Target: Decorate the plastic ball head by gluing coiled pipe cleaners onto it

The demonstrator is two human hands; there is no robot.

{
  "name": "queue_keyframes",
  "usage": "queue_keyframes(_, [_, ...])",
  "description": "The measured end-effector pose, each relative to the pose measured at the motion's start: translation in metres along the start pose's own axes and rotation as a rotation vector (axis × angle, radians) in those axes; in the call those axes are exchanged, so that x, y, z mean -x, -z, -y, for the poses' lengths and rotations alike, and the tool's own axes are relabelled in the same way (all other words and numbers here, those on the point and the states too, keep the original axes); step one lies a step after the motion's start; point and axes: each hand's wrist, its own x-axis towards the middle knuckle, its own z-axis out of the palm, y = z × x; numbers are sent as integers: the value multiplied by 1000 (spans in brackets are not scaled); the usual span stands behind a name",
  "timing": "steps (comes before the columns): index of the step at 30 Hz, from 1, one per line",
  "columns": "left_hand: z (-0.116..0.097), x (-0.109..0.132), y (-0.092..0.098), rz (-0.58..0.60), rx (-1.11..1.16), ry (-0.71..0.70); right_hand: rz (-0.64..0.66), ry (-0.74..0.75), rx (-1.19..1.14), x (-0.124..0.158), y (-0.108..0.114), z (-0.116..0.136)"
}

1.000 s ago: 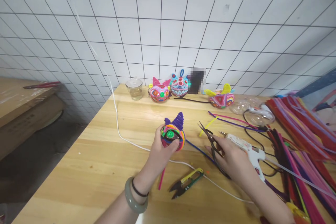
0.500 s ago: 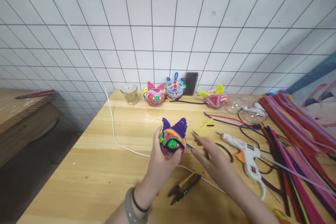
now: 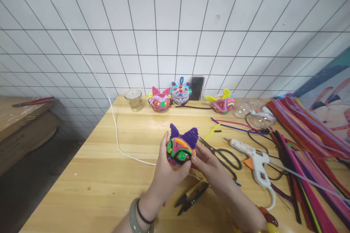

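Observation:
A round animal-head ornament (image 3: 179,147), covered in bright pipe cleaners with green eyes and two purple ears, is held above the table. My left hand (image 3: 166,169) wraps around its left side and underside, thumb across the front. On its right side, the fingers of my right hand (image 3: 209,165) press against it, partly hidden behind it. Black-handled scissors (image 3: 228,158) lie open just beyond my right hand. Below the ornament rest yellow-and-black thread snips (image 3: 188,198), partly covered by my right wrist.
Finished heads, one pink-eared (image 3: 160,101), one blue (image 3: 180,94) and one yellow-eared (image 3: 223,105), line the back beside a glass cup (image 3: 133,100). A white glue gun (image 3: 255,160) lies at right, near bundles of pipe cleaners (image 3: 298,127). A white cord (image 3: 117,138) crosses the table.
My right hand has moved left from near the scissors and now grips the ornament's right side. The ornament has turned and tilted slightly. More of the scissors is visible.

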Motion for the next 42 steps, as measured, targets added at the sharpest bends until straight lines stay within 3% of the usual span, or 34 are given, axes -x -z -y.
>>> queue_keyframes(3, [1,1,3,92,51,33,-18,-51,-47,1,6,2])
queue_keyframes(6, [1,0,5,94,122,26,-3,-64,-82,3,11,11])
queue_keyframes(11, [1,-11,15,-22,191,22,74,-84,-208,5,18,24])
queue_keyframes(17, [8,-29,31,-300,109,-57,151,-145,-429,6,22,25])
queue_keyframes(26, [6,-30,33,-339,-45,-59,210,-153,-554,9,13,27])
queue_keyframes(30, [10,-29,31,-243,23,-19,248,-182,-587,6,14,27])
queue_keyframes(36, [13,-22,19,134,255,40,268,-245,-520,1,9,18])
queue_keyframes(40, [3,-13,13,237,250,83,253,-276,-447,-2,3,11])
queue_keyframes(42, [0,-10,12,233,251,117,239,-285,-418,-2,2,9])
